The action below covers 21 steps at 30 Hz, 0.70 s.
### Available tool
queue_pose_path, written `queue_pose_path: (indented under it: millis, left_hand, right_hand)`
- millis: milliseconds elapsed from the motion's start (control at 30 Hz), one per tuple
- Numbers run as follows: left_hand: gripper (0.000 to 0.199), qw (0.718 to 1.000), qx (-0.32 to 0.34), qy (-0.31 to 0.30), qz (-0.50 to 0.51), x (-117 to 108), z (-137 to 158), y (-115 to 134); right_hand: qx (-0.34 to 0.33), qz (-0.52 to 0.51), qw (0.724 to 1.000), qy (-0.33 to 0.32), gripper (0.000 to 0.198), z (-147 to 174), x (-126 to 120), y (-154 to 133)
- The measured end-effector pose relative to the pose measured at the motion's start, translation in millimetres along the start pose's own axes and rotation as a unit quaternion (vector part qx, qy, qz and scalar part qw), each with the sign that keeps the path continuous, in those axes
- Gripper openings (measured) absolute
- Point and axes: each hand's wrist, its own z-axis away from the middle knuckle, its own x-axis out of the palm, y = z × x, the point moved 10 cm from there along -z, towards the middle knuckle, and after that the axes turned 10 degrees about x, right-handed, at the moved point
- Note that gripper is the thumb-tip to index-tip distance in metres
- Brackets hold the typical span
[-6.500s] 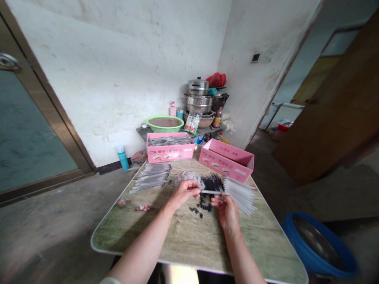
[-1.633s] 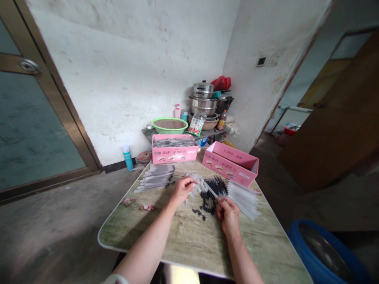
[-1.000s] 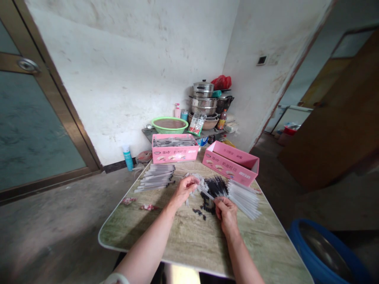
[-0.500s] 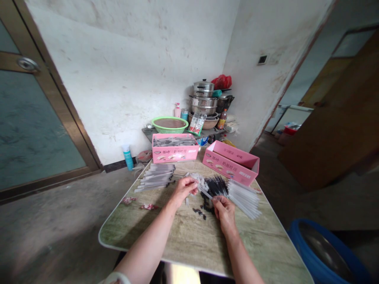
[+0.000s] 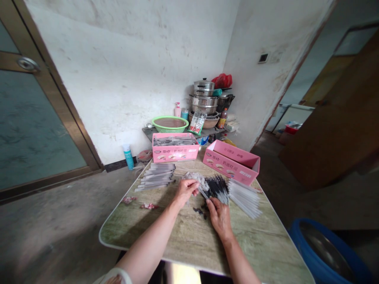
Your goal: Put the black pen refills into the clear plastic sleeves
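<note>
My left hand (image 5: 186, 191) is closed in a pinch over the middle of the table (image 5: 189, 240). My right hand (image 5: 219, 217) is closed too, a little nearer and to the right. Between them runs a slim pale tube (image 5: 203, 193), held near both ends. Behind my left hand lies a heap of small whitish pieces (image 5: 196, 178). Close to my right hand is a bundle of black-tipped sticks (image 5: 217, 186), and to its right a row of clear pale tubes (image 5: 245, 200). Small black bits (image 5: 199, 211) are scattered between my hands.
More pale tubes (image 5: 156, 176) lie in a stack at the table's left. At the back stand a pink box filled with tubes (image 5: 175, 154) and a second pink box (image 5: 231, 161). Behind them a shelf carries a green basin (image 5: 169, 129) and stacked pots (image 5: 204, 103).
My right hand has shifted slightly left, closer to my left hand, with the tube still between them. The boxes and stacks have stayed put.
</note>
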Motion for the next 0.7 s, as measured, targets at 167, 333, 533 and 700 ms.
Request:
queue_pose_path:
  millis: [167,333,533,700]
  left_hand:
    - [0.035,1.000,0.012,0.000,-0.005,7.4,0.6,5.5]
    - [0.035,1.000,0.008,-0.016,0.000,15.4,4.6,8.6]
    - [0.041,0.998,0.050,0.012,-0.028,-2.7,-3.3,23.4]
    - [0.031,0.936,0.119,0.295,-0.149,-122.8,3.6,55.4]
  right_hand:
    - [0.024,-0.045,0.999,-0.003,0.042,-2.0,-2.8,8.1]
    - [0.050,-0.088,0.995,-0.015,0.043,-5.1,-3.4,14.7]
    - [0.038,-0.060,0.997,0.000,0.034,-4.8,-2.6,12.0]
    - [0.046,-0.069,0.995,0.057,0.028,-2.7,-15.1,17.2]
